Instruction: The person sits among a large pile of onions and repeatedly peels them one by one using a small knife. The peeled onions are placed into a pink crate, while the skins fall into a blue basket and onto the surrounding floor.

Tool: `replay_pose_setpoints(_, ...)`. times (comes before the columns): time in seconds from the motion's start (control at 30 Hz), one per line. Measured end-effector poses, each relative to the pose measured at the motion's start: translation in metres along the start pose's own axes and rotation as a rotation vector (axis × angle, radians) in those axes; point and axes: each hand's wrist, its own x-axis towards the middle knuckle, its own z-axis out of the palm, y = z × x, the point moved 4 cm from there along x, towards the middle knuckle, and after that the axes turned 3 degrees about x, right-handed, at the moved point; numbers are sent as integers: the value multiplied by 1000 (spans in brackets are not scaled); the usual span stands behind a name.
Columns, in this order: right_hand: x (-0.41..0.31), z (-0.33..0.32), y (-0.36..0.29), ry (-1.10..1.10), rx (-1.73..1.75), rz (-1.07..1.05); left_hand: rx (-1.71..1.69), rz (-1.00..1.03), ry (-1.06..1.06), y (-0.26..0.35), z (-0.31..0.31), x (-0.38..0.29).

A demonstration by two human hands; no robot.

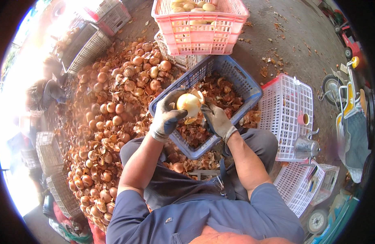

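A peeled pale onion (188,105) sits in the grip of my left hand (166,114), which wears a white knit glove with a dark grey coated palm. At the onion's right side, the gloved fingertips of my right hand (216,118) are curled against it, close to a raised flap of onion skin (200,96). Whether those fingers pinch the skin or hold a small tool is hidden. Below both hands stands a blue plastic crate (247,82) between my knees, with brown onion skins (193,134) inside.
Unpeeled onions (105,116) lie heaped on the left. Ahead, a pink crate (199,33) holds peeled onions. On the right, an upturned white crate (285,106) bears a cup (303,118) and a metal kettle (306,147). A scooter (352,119) stands beyond. Another person (44,91) is at far left.
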Motion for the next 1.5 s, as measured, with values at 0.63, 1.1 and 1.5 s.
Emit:
replay_pose_setpoints(0.63, -27, 1, -29, 26, 129, -779, -191, -93, 32, -14, 13, 3)
replay_pose_setpoints(1.1, -23, 0, -17, -90, 22, -565, 64, 129, 115, -5, 7, 3)
replay_pose_setpoints(1.5, -24, 8, -17, -96, -15, -582, 216, 166, 153, -11, 3, 3)
